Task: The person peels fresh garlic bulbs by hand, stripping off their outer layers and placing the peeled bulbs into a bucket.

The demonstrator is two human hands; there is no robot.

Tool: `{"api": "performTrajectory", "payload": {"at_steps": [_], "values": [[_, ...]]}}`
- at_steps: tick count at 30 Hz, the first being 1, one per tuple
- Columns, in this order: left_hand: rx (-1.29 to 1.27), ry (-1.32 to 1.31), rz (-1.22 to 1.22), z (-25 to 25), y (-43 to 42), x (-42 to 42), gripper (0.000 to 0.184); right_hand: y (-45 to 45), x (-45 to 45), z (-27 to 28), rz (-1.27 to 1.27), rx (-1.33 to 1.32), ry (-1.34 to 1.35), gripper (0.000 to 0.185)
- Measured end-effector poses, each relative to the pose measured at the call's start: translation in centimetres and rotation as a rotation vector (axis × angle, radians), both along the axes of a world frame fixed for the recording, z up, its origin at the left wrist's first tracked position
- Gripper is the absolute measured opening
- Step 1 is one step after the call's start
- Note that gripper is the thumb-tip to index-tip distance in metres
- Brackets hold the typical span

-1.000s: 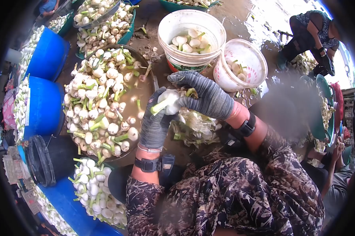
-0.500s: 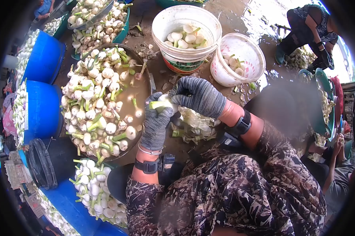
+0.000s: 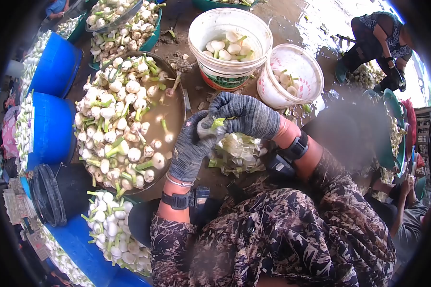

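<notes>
My left hand (image 3: 190,149), in a grey knit glove, is closed around a white garlic bulb (image 3: 206,131) with a short green stem (image 3: 218,123). My right hand (image 3: 249,115), gloved the same way, has its fingers bent and pressed against the bulb's stem side; its fingertips are partly hidden. Below both hands lies a pile of papery garlic peels (image 3: 239,154) on the wet ground. Left of my hands stands a wide round pan (image 3: 183,103) of murky water, heaped with unpeeled garlic bulbs (image 3: 111,112).
Ahead are a large white bucket (image 3: 196,40) and a smaller white bucket (image 3: 316,71), both with peeled bulbs inside. Blue tubs (image 3: 53,131) and a black bucket (image 3: 50,196) line the left. Another person (image 3: 380,43) bends over at upper right; a further person's arm (image 3: 404,203) shows at right.
The bulb has turned between my hands, so its green stem now points up toward my right hand. My right hand has shifted slightly right and down, closer over the bulb.
</notes>
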State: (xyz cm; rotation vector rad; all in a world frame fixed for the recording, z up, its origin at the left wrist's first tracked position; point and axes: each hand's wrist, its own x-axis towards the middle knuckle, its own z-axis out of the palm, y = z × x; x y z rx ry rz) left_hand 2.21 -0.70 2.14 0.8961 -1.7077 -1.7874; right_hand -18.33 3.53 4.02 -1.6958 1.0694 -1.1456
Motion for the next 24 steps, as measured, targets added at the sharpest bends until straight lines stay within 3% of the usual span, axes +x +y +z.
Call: {"api": "performTrajectory", "payload": {"at_steps": [5,7,12,14,15,16,18,19,20,22,23,24], "values": [[0.103,-0.073,-0.056,0.6,0.2,-0.2,0.059,0.2,-0.5,-0.4,0.002,0.105,-0.09,0.023],[0.049,0.161,-0.07,-0.8,0.2,-0.3,0.062,0.2,-0.4,0.5,-0.05,0.123,0.019,0.022],[-0.007,0.185,-0.116,-1.6,0.3,-0.1,0.068,0.5,0.4,0.1,-0.11,0.114,-0.036,0.021],[0.016,0.224,-0.131,-1.5,0.1,0.0,0.071,0.6,0.5,-0.6,-0.288,0.242,-0.068,0.022],[0.038,0.168,-0.195,0.2,0.3,0.0,0.073,0.5,0.7,0.5,-0.44,0.387,-0.132,0.022],[0.06,0.112,-0.258,1.0,0.6,0.0,0.074,-0.8,-0.3,-1.0,-0.522,0.479,-0.731,0.023],[0.021,0.12,-0.254,0.6,1.1,0.0,0.074,-1.4,-2.7,-1.6,-0.603,0.65,-0.565,0.025],[0.009,0.145,-0.221,0.2,1.2,0.1,0.072,-1.7,-3.7,-1.8,-0.547,0.688,-0.039,0.04],[-0.003,0.169,-0.185,0.0,1.2,0.1,0.07,-1.1,-3.2,-2.2,-0.546,0.684,-0.036,0.04],[0.013,0.197,-0.11,-0.2,0.6,0.0,0.066,0.2,-1.5,-3.6,-0.803,0.164,0.625,0.065],[0.039,0.202,-0.07,-0.3,0.3,0.2,0.063,-0.1,-2.2,-5.4,-0.632,0.368,0.442,0.084],[0.065,0.209,-0.033,-0.4,0.0,0.3,0.061,0.0,-1.9,-6.8,-0.529,0.367,0.249,0.08]]}}
